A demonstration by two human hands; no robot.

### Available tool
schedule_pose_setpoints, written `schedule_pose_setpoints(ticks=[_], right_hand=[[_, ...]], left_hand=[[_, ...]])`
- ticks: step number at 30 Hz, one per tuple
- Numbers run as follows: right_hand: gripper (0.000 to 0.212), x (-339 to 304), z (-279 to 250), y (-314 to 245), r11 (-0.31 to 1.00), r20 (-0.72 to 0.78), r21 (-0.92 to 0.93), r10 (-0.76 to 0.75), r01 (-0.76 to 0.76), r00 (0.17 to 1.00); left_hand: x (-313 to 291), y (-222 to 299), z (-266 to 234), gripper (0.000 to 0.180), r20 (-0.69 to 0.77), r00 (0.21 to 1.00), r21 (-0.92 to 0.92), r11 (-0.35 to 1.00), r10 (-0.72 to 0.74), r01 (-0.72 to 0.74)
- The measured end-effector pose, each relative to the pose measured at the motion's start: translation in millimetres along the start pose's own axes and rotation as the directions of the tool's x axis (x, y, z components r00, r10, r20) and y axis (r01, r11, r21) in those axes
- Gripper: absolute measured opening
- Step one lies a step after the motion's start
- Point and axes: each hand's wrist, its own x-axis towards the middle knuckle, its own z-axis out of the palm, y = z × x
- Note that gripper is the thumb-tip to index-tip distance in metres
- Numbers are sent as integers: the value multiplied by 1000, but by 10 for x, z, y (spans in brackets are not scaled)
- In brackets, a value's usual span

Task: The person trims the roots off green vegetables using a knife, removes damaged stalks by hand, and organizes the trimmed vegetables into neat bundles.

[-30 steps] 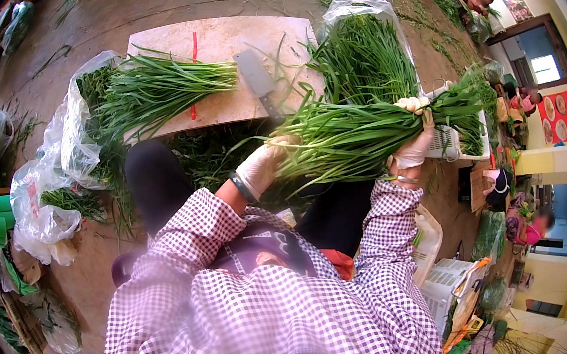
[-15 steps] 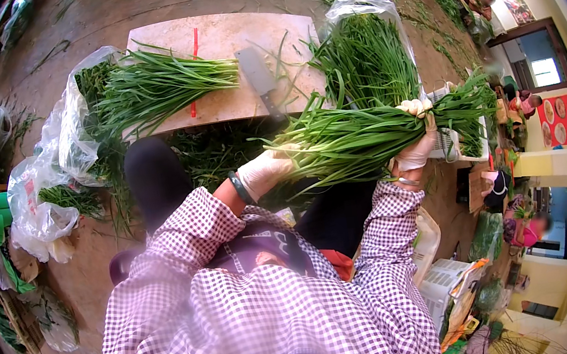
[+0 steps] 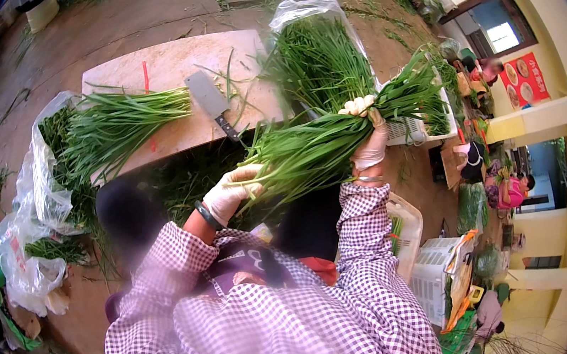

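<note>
A bunch of green garlic chives [image 3: 308, 146] lies across the space over my lap, pale stem ends to the left and leafy tips to the right. My right hand [image 3: 366, 123], in a whitish glove, has its fingers wrapped round the leafy part. At the stem ends my gloved left hand [image 3: 231, 189] is closed, thumb and fingers on a few stalks. Another bunch of chives [image 3: 129, 122] rests on the pale board [image 3: 164, 56], beside a cleaver [image 3: 207, 95] with a dark handle. A red strip [image 3: 145, 77] lies partly under that bunch.
Right of the board, a plastic-lined crate [image 3: 361, 45] holds more chives. Bags of greens [image 3: 46, 165] stand at the left, and a white basket [image 3: 440, 281] at the lower right. Loose leaves litter the floor [image 3: 154, 8]. Other people [image 3: 511, 190] sit along the right side.
The view has shifted, so the board and crate appear further left and lower. Both hands still hold the chives, whose stem ends now slant lower. My left fingers reach out more at the stem ends.
</note>
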Motion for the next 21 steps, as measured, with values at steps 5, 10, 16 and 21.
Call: schedule_pose_setpoints(ticks=[5, 10, 16, 21], right_hand=[[18, -51, -78, -7, 1000, -11, -9, -13, 13, 1000], [17, -74, -158, -59, 999, -60, -44, -33, 31, 998], [13, -75, -356, -324, 996, -141, -42, -87, 82, 986], [16, -135, -466, -623, 991, -233, -66, -127, 115, 964]], left_hand=[[63, -166, 45, 33, -199, 977, 117, 992, 78, -55], [3, -161, -37, 42, -41, 965, 190, 950, 260, -248], [-1, -139, -516, 33, 86, 965, 815, 540, 247, -211], [-155, 29, -615, 18, -453, 847, 872, 57, -279, 486]])
